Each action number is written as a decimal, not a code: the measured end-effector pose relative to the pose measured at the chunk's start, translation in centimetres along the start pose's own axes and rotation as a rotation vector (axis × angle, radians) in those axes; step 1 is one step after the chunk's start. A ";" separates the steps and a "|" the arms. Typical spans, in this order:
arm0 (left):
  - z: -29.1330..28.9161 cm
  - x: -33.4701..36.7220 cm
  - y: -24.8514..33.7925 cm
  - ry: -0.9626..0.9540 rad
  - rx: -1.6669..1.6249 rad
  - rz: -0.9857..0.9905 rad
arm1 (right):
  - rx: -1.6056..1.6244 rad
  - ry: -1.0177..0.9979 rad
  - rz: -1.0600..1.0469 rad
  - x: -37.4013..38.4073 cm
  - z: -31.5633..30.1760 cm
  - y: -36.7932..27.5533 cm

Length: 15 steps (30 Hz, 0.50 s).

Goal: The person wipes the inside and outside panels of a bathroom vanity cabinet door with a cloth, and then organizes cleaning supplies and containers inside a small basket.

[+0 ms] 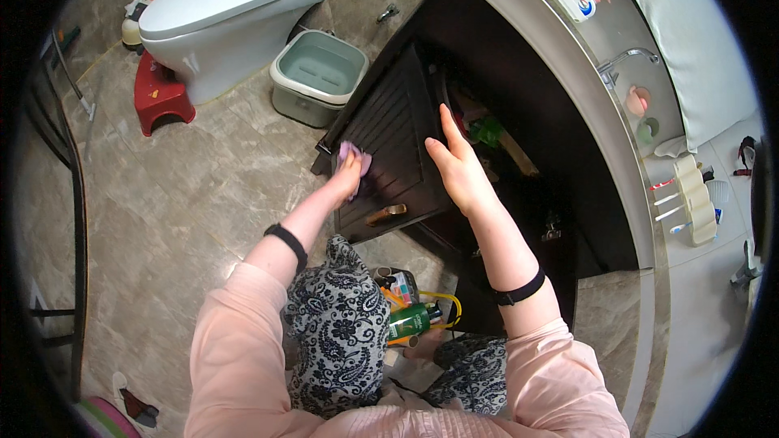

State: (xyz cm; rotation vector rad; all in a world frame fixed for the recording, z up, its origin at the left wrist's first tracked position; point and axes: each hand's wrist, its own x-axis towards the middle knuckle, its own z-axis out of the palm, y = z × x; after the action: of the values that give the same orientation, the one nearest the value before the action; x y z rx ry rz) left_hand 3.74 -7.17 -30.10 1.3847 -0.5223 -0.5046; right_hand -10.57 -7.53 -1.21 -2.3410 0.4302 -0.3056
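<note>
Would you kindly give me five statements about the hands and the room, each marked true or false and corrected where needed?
1. The left hand holds a purple cloth against the dark cabinet door. True.
2. The right hand holds the green bottle. False: the bottle is down by the patterned trousers, and the hand is at the door's edge.
3. The cabinet door is shut. False: it stands open.
4. The toilet lid is down. True.
5. The red stool stands inside the cabinet. False: it is on the floor beside the toilet.
</note>
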 end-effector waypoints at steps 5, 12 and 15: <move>2.2 -3.9 4.5 -0.122 -0.117 -0.091 | -0.010 0.045 0.013 -0.1 -0.8 1.4; 2.1 -3.3 18.4 -0.129 0.102 0.577 | 0.050 0.047 -0.013 0.1 -0.5 2.1; 0.9 -1.5 16.5 -0.178 0.047 0.355 | 0.042 0.043 -0.024 0.1 -0.6 1.8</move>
State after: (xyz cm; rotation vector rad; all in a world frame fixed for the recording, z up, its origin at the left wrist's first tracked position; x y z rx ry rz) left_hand 2.44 -5.00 -13.71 1.2622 -0.9100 -0.3282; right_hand -11.10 -9.15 -2.00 -2.3033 0.4121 -0.3734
